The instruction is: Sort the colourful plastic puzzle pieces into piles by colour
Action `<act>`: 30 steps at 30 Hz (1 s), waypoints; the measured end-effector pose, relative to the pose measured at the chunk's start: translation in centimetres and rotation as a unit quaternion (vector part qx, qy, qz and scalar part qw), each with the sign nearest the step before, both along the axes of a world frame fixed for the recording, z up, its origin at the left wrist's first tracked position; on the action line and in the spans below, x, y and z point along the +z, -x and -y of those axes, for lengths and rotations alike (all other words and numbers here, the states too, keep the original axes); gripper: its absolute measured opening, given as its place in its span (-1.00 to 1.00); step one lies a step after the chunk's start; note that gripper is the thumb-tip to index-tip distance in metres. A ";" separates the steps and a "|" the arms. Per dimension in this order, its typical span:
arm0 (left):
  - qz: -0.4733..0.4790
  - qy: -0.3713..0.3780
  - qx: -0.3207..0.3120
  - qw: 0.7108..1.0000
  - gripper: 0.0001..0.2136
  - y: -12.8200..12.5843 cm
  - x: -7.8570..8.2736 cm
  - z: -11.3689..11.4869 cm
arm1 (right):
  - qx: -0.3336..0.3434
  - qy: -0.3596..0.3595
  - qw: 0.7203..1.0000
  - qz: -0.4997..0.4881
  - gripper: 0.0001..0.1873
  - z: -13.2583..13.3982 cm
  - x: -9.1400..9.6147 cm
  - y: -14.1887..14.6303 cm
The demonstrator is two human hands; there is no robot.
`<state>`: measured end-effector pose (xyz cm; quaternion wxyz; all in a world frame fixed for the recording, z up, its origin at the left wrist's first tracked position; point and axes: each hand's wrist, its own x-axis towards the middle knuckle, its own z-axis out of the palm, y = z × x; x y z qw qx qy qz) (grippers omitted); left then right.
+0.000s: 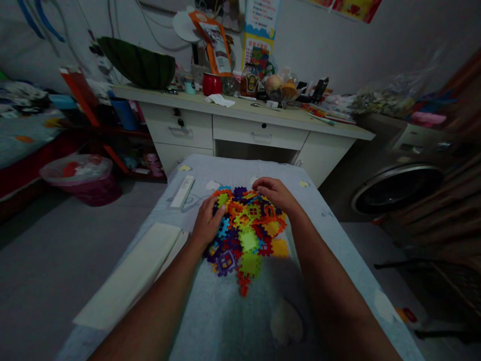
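Observation:
A heap of colourful plastic interlocking tiles [248, 225], in orange, green, purple, yellow and blue, lies in the middle of a table covered with a light blue cloth [225, 311]. My left hand [208, 220] rests on the heap's left side, fingers curled over the pieces. My right hand [276, 195] lies on the heap's far right edge, fingers bent down onto the tiles. Whether either hand grips a single tile is hidden. One red tile [243, 283] sticks out at the near edge of the heap.
A white remote control [183, 191] lies at the far left of the table, a flat white box [131, 276] along its left edge. Beyond stands a cluttered white desk [244, 125] with a watermelon half [139, 62]. A washing machine [398, 185] is on the right, a bagged bin [80, 178] left.

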<state>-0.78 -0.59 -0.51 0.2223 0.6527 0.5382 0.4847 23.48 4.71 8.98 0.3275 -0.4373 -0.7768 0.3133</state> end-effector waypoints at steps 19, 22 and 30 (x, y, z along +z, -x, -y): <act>-0.005 0.011 0.015 1.000 -0.51 -0.2 0.3 0.3 | -0.081 0.060 0.992 -0.075 -0.65 -0.1 -4.2 -2.1; 0.014 0.025 0.022 0.999 -0.43 -0.2 0.2 0.4 | -0.048 0.098 0.983 -0.146 -0.69 0.4 -3.4 -2.4; -0.019 0.017 0.013 1.000 -0.54 0.0 -0.1 0.2 | -0.132 0.083 0.988 -0.022 -0.78 -0.3 -4.1 -5.5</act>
